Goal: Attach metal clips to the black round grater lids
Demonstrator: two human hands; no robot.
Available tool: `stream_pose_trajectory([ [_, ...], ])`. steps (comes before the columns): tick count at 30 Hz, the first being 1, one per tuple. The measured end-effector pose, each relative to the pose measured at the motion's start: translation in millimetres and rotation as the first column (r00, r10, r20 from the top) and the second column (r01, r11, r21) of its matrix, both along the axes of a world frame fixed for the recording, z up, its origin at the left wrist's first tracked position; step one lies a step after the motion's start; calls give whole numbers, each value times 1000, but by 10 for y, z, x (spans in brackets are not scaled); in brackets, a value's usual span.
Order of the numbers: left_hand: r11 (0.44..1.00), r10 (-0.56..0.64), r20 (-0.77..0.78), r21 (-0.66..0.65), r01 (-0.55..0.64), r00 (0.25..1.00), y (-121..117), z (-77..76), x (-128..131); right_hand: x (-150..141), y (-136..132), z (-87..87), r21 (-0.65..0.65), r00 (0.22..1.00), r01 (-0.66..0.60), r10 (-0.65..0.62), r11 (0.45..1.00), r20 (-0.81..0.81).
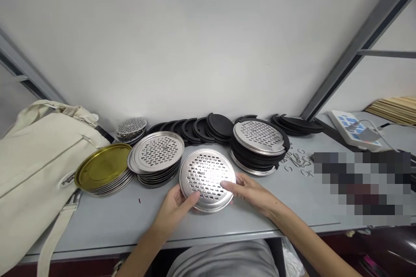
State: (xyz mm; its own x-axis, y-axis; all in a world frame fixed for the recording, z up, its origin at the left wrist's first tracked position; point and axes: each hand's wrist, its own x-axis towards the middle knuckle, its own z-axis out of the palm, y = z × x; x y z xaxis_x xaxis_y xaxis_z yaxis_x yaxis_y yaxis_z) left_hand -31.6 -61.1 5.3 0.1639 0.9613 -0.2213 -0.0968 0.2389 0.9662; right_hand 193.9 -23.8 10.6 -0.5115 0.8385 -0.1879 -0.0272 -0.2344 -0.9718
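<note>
A round silver metal disc (208,173) with rows of grater-like slots and a raised rim is gripped between my two hands, slightly tilted above the table. My left hand (172,210) pinches its lower left edge, thumb on top. At the right edge, my right hand (250,192) holds it with the thumb lying on the slotted face. The fingertips under the disc are hidden. Left of it stands a stack of similar slotted discs (160,151). To the right, another slotted disc (259,136) tops a pile of black round pieces (253,160).
Gold-coloured round lids (104,166) are stacked beside a cream bag (45,164). Black round plates (221,125) overlap along the wall, near smaller slotted discs (131,127). Loose metal rings (300,160) lie to the right. A white-and-blue box (352,127) sits farther right.
</note>
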Motion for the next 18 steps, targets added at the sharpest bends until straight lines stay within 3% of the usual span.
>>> stream_pose_trajectory([
  [4, 999, 26, -3, 40, -26, 1000, -35, 30, 16, -15, -27, 38, 11, 1000, 2, -2, 1000, 15],
  [10, 983, 179, 18, 40, -180, 984, -54, 40, 53, -20, -35, 66, 41, 997, -71, 72, 997, -16],
  [14, 965, 260, 52, -6, -260, 964, -12, -8, 2, 87, -44, 76, 44, 985, -120, 113, 992, 131],
  [18, 972, 234, 74, -44, -231, 969, 13, -24, -30, 222, -100, 174, 56, 943, -173, 149, 983, 297],
])
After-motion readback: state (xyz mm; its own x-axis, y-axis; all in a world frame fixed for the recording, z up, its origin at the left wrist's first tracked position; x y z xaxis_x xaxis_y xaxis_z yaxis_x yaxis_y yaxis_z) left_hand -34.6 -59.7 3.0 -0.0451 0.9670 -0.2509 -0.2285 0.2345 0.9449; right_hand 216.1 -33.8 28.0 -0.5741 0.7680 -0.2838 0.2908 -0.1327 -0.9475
